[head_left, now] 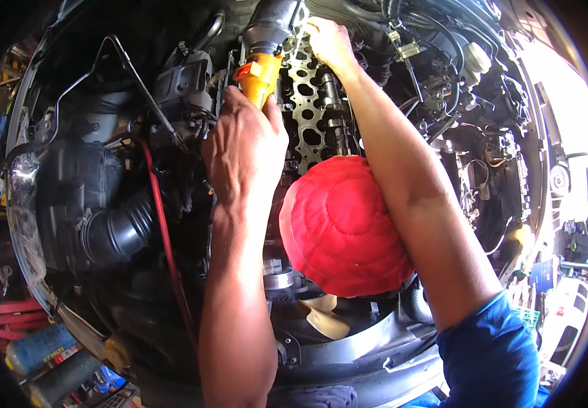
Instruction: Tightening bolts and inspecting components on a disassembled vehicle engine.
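Observation:
My left hand (245, 139) is wrapped round the yellow body of a work lamp (258, 76), whose wide black head points toward the far end of the engine. Beside the lamp runs a long metal cylinder head (304, 112) with rows of holes and a camshaft (331, 95) along its right side. My right hand (330, 42) reaches to the far end of this head, its fingers bent and closed in the glare; what they hold, if anything, is hidden. Between my forearms is a round red stitched cloth thing, like a cap (345, 224), covering the near end of the engine.
On the left are a red hose (160, 211), a ribbed black air duct (117, 228) and a thin bent metal rod (79, 78). A cream fan blade (327, 319) shows behind the front crossmember (355, 350). Wiring and pipes (454, 102) crowd the right.

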`<action>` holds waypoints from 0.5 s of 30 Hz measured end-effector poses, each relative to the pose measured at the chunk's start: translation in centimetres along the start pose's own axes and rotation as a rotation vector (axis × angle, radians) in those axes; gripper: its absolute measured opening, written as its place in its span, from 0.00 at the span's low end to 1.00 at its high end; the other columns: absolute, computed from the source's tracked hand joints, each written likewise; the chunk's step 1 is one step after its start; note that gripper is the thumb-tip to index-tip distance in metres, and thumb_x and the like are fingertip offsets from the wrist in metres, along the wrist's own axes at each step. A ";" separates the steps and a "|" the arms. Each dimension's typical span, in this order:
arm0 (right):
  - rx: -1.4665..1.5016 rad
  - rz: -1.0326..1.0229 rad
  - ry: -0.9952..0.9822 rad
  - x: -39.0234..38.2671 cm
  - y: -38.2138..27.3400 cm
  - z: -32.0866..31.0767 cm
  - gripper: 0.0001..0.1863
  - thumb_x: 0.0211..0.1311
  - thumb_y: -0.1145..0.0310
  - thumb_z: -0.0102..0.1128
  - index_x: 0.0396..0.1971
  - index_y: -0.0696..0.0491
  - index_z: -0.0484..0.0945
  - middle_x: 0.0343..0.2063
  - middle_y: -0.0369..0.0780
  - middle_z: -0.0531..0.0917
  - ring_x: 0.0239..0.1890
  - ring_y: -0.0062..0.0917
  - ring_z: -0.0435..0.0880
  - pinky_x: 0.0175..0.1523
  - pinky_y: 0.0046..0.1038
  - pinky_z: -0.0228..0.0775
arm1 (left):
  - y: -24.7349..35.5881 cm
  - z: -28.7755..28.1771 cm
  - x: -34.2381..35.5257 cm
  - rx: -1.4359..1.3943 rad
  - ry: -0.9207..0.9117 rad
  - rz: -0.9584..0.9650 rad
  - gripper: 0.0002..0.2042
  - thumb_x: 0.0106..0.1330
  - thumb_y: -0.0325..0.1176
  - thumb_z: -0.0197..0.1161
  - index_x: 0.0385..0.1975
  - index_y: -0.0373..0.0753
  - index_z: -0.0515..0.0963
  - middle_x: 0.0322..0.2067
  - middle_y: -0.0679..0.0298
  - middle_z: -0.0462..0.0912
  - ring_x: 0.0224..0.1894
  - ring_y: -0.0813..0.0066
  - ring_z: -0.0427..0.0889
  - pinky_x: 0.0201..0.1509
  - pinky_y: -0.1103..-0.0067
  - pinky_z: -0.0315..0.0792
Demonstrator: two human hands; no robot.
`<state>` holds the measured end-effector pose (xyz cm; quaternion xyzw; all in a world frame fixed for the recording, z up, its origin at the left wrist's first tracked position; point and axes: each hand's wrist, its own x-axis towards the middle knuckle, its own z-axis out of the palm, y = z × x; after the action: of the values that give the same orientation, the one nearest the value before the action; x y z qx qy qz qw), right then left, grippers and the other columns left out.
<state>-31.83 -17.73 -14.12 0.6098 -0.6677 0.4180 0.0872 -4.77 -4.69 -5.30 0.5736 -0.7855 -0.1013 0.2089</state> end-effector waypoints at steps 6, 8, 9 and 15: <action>0.022 0.112 0.005 0.4 0.5 0.4 0.15 0.68 0.60 0.62 0.47 0.50 0.87 0.41 0.49 0.88 0.45 0.43 0.88 0.56 0.38 0.77 | -0.6 -0.8 0.4 -0.045 -0.008 0.000 0.19 0.74 0.45 0.58 0.44 0.30 0.71 0.29 0.45 0.86 0.34 0.48 0.88 0.40 0.61 0.81; -0.074 0.087 0.001 0.3 0.6 0.4 0.14 0.67 0.61 0.63 0.47 0.51 0.87 0.40 0.50 0.88 0.46 0.44 0.86 0.57 0.38 0.76 | -0.8 -0.8 0.5 0.004 -0.015 0.003 0.18 0.74 0.45 0.58 0.42 0.31 0.72 0.28 0.45 0.85 0.34 0.49 0.88 0.40 0.61 0.81; -0.056 0.031 0.044 0.2 0.6 0.3 0.14 0.67 0.61 0.63 0.47 0.51 0.87 0.40 0.50 0.88 0.46 0.44 0.86 0.57 0.38 0.76 | -0.8 -0.9 0.5 -0.002 -0.043 -0.024 0.21 0.75 0.45 0.57 0.46 0.28 0.73 0.30 0.43 0.86 0.36 0.47 0.88 0.42 0.59 0.80; -0.039 0.030 0.043 0.2 0.4 0.2 0.14 0.67 0.62 0.62 0.46 0.51 0.87 0.44 0.50 0.87 0.51 0.45 0.83 0.62 0.41 0.72 | -1.4 -1.2 1.2 -0.202 -0.018 -0.093 0.29 0.77 0.49 0.54 0.61 0.24 0.68 0.38 0.38 0.86 0.42 0.38 0.86 0.48 0.56 0.79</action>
<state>-32.10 -18.03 -14.33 0.5886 -0.6828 0.4193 0.1072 -3.32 -6.16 -4.56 0.5847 -0.7457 -0.1945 0.2536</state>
